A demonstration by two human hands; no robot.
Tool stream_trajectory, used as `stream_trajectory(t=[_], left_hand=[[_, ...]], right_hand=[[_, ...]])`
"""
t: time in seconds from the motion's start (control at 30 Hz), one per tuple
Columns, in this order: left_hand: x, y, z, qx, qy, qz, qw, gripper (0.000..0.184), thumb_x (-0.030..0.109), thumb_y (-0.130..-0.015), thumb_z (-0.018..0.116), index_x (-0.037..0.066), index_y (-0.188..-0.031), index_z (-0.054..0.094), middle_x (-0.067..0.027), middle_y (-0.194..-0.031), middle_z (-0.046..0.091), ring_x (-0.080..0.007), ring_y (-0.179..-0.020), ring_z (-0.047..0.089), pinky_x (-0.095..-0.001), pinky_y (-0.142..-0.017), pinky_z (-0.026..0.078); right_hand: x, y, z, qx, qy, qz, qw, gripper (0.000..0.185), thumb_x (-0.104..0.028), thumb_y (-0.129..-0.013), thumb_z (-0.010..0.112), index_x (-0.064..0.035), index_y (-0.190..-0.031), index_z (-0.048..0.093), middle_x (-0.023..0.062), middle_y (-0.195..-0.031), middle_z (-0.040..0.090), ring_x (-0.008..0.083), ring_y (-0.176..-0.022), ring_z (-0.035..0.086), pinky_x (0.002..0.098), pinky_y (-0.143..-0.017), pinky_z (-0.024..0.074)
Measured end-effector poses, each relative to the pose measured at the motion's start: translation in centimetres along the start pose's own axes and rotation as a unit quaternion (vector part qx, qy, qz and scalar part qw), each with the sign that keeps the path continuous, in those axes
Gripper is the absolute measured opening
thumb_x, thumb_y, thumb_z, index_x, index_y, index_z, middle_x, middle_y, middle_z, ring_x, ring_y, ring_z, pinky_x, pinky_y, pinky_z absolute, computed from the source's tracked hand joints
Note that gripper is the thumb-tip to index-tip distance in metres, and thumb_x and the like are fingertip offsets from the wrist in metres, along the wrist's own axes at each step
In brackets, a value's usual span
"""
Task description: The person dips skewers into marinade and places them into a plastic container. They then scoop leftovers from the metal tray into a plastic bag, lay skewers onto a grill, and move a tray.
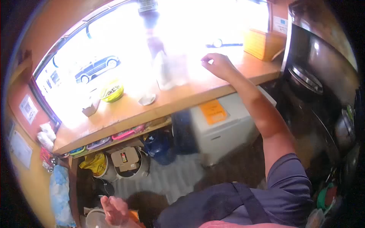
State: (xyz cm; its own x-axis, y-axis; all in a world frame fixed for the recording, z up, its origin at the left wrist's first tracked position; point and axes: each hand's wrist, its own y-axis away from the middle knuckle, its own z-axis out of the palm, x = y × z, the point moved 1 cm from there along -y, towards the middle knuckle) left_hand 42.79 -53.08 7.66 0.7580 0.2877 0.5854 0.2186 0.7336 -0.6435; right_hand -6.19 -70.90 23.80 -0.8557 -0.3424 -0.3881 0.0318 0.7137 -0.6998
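My right hand [219,65] is stretched out over the wooden counter [197,88], its thumb and fingers pinched together. Whatever sits between the fingertips, if anything, is lost in the glare. Left of it, a pale plastic bag [164,72] stands on the counter, blurred and overexposed. Another person's arm [155,45] reaches down to that bag from the bright window side. Low in the view, my left hand [115,211] hangs near a pale tub [96,219], fingers fairly straight and slightly blurred, with nothing visible in it.
Along the counter are a small white dish [147,100], a yellow bowl [112,91], a small cardboard box [90,108] and an orange-yellow box [260,45]. Beneath it stand a white chest freezer [224,138], a blue container [157,148] and buckets. A dark pot [304,81] is at right.
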Motion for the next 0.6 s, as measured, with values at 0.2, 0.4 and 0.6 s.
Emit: stream_trajectory(t=[0.2, 0.4, 0.6], left_hand=[[-3.8, -7.9, -5.5, 0.007, -0.026, 0.012, 1.000, 0.066, 0.028, -0.074, 0.063, 0.004, -0.126, 0.029, -0.0096, -0.078, 0.043, -0.0146, -0.059, 0.042, -0.0227, -0.046, 0.040], [-9.0, -19.1, -14.9, -0.098, -0.011, 0.024, 0.995, 0.068, 0.031, -0.074, 0.063, 0.005, -0.126, 0.028, -0.0093, -0.073, 0.045, -0.0136, -0.054, 0.041, -0.0221, -0.040, 0.036], [-13.5, -27.2, -20.7, -0.116, 0.067, 0.004, 0.991, 0.067, 0.032, -0.074, 0.063, 0.006, -0.125, 0.029, -0.0092, -0.072, 0.047, -0.0144, -0.054, 0.043, -0.0232, -0.041, 0.036]], right_hand=[[3.7, -15.4, 9.5, 0.028, 0.105, -0.073, 0.991, 0.024, -0.026, -0.071, 0.054, -0.0093, -0.086, 0.062, 0.0102, -0.086, 0.060, 0.0268, -0.084, 0.055, 0.0355, -0.074, 0.0430], [6.8, -26.5, 17.5, 0.033, 0.137, -0.020, 0.990, 0.029, -0.030, -0.072, 0.054, -0.0062, -0.088, 0.060, 0.0136, -0.094, 0.057, 0.0263, -0.086, 0.055, 0.0343, -0.075, 0.0439], [7.3, -31.6, 21.4, -0.055, 0.194, -0.035, 0.979, 0.027, -0.023, -0.074, 0.054, -0.0012, -0.089, 0.058, 0.0149, -0.083, 0.058, 0.0260, -0.076, 0.057, 0.0361, -0.071, 0.0456]])
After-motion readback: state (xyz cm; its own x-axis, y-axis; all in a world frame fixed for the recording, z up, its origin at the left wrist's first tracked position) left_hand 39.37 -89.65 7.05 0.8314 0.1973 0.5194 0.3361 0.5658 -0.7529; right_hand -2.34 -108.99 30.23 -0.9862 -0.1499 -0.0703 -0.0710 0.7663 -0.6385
